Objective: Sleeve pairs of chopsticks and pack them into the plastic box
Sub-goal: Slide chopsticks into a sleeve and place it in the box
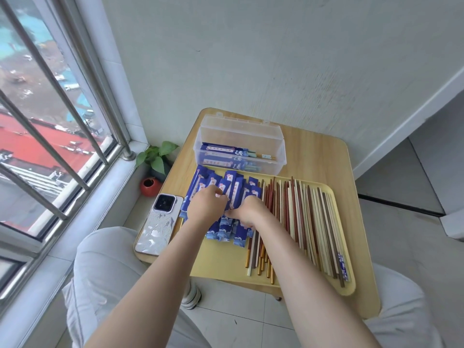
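A heap of blue paper sleeves [234, 183] lies on the left half of a yellow tray [349, 288]. Both hands are on that heap. My left hand [206, 205] has its fingers curled down into the sleeves and pinches one. My right hand [247, 212] is beside it, fingers curled on a sleeve. Loose chopsticks [303, 222] in red, brown and cream fill the tray's right half. Behind the tray stands the clear plastic box [241, 133], lid up, with sleeved pairs [226, 153] inside.
A phone [160, 223] in a pale case lies on the wooden table [324, 159] left of the tray. A small plant in a red pot [150, 185] sits on the floor by the window. My knees flank the table.
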Available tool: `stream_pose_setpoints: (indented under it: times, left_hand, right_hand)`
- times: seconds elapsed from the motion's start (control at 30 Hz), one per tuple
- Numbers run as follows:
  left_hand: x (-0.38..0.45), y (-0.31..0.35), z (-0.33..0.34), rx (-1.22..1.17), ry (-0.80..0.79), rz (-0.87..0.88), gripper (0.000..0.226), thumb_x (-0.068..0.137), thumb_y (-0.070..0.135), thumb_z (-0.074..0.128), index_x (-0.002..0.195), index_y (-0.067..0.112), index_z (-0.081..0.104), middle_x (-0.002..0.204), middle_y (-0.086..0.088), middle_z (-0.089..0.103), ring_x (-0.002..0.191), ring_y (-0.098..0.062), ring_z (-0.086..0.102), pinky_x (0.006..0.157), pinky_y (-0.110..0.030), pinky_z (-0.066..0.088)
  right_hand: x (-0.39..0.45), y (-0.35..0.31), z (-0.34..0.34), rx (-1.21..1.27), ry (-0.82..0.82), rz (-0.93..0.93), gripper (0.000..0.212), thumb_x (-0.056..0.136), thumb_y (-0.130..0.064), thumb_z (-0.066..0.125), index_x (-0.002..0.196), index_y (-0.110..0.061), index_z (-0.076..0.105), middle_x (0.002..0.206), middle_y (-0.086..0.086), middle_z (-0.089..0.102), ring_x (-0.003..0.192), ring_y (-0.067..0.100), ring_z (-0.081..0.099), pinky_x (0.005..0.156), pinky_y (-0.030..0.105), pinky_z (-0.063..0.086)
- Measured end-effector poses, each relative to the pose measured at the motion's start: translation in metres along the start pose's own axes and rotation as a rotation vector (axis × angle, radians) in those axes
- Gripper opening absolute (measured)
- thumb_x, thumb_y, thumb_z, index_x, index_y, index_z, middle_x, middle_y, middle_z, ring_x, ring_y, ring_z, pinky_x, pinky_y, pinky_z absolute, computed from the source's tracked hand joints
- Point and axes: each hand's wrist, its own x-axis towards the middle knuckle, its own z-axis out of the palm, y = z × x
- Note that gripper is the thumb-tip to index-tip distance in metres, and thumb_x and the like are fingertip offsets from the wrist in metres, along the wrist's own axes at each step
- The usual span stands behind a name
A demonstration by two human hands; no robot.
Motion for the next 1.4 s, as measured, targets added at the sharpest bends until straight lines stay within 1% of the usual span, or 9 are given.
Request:
stream_pose_setpoints:
  times: [0.23, 0.43, 0.53, 0.6, 0.73, 0.87, 1.0, 1.17, 1.4]
  left_hand:
    - [-0.007, 0.002, 0.000, -0.037, 0.010, -0.006, 0.035, 0.096, 0.028, 0.050, 0.129, 0.020, 0.061, 0.102, 0.002, 0.060, 0.076, -0.017, 0.064, 0.059, -0.028, 0.048]
    - [-0.020, 0.021, 0.008, -0.078, 0.185, 0.200, 0.044, 0.094, 0.018, 0.057, 0.138, 0.023, 0.054, 0.120, -0.003, 0.057, 0.091, -0.014, 0.055, 0.059, -0.025, 0.040]
    - [-0.026, 0.035, 0.014, 0.020, 0.280, 0.452, 0.063, 0.084, 0.013, 0.069, 0.143, 0.027, 0.051, 0.138, -0.005, 0.048, 0.124, -0.024, 0.046, 0.087, -0.039, 0.050]
    - [-0.028, 0.044, 0.019, 0.165, 0.369, 0.619, 0.059, 0.081, 0.022, 0.075, 0.137, 0.027, 0.058, 0.145, -0.007, 0.048, 0.137, -0.031, 0.040, 0.107, -0.052, 0.037]
    - [-0.034, 0.063, 0.027, 0.258, 0.312, 0.758, 0.041, 0.086, 0.038, 0.073, 0.123, 0.023, 0.068, 0.126, -0.002, 0.067, 0.124, -0.027, 0.056, 0.114, -0.051, 0.025]
    - [-0.042, 0.072, 0.033, 0.247, 0.188, 0.695, 0.049, 0.085, 0.059, 0.049, 0.111, 0.022, 0.067, 0.096, 0.005, 0.071, 0.093, -0.020, 0.066, 0.087, -0.036, 0.043]
    - [-0.049, 0.081, 0.042, 0.154, 0.126, 0.589, 0.020, 0.091, 0.040, 0.059, 0.096, 0.021, 0.061, 0.078, 0.006, 0.062, 0.070, -0.018, 0.058, 0.061, -0.031, 0.045]
    - [-0.057, 0.087, 0.037, -0.160, -0.254, 0.403, 0.016, 0.096, 0.020, 0.053, 0.084, 0.016, 0.063, 0.072, -0.010, 0.067, 0.059, -0.018, 0.066, 0.061, -0.038, 0.055]
    - [-0.065, 0.088, 0.035, -0.467, -0.439, 0.228, 0.048, 0.107, 0.043, 0.035, 0.090, 0.008, 0.063, 0.050, 0.002, 0.047, 0.041, -0.013, 0.037, 0.041, -0.022, 0.030]
  right_hand:
    - [-0.009, 0.012, -0.012, 0.190, 0.018, -0.017, 0.021, 0.092, -0.022, 0.066, 0.081, -0.005, 0.061, 0.063, 0.007, 0.058, 0.045, 0.017, 0.050, 0.045, 0.024, 0.040]
    - [-0.028, 0.034, -0.042, 0.600, 0.050, -0.124, 0.004, 0.094, -0.009, 0.055, 0.097, -0.007, 0.054, 0.092, 0.014, 0.073, 0.070, 0.025, 0.074, 0.062, 0.035, 0.061]
    - [-0.037, 0.044, -0.057, 0.608, 0.080, -0.195, 0.004, 0.096, -0.008, 0.055, 0.098, -0.010, 0.052, 0.081, 0.012, 0.074, 0.059, 0.025, 0.068, 0.055, 0.034, 0.056]
    - [-0.043, 0.050, -0.066, 0.626, 0.102, -0.264, 0.009, 0.098, -0.010, 0.057, 0.107, -0.010, 0.059, 0.075, 0.010, 0.071, 0.052, 0.021, 0.061, 0.050, 0.030, 0.051]
    - [-0.051, 0.063, -0.078, 0.731, 0.198, -0.312, 0.008, 0.097, -0.008, 0.057, 0.092, -0.008, 0.063, 0.065, 0.008, 0.067, 0.048, 0.019, 0.055, 0.047, 0.029, 0.044]
    - [-0.054, 0.070, -0.078, 0.793, 0.252, -0.298, 0.017, 0.098, -0.014, 0.058, 0.082, -0.009, 0.060, 0.057, 0.005, 0.060, 0.043, 0.015, 0.046, 0.042, 0.023, 0.036]
    - [-0.049, 0.080, -0.075, 0.831, 0.301, -0.278, 0.018, 0.095, -0.020, 0.064, 0.080, -0.012, 0.063, 0.052, -0.003, 0.053, 0.045, 0.011, 0.041, 0.041, 0.020, 0.031]
    - [-0.048, 0.097, -0.082, 0.863, 0.206, -0.377, 0.026, 0.098, -0.024, 0.064, 0.123, -0.019, 0.065, 0.075, 0.000, 0.065, 0.055, 0.012, 0.051, 0.049, 0.024, 0.043]
    - [-0.044, 0.092, -0.076, 0.860, 0.228, -0.332, 0.015, 0.100, -0.020, 0.060, 0.104, -0.012, 0.072, 0.075, 0.008, 0.067, 0.055, 0.014, 0.054, 0.049, 0.025, 0.043]
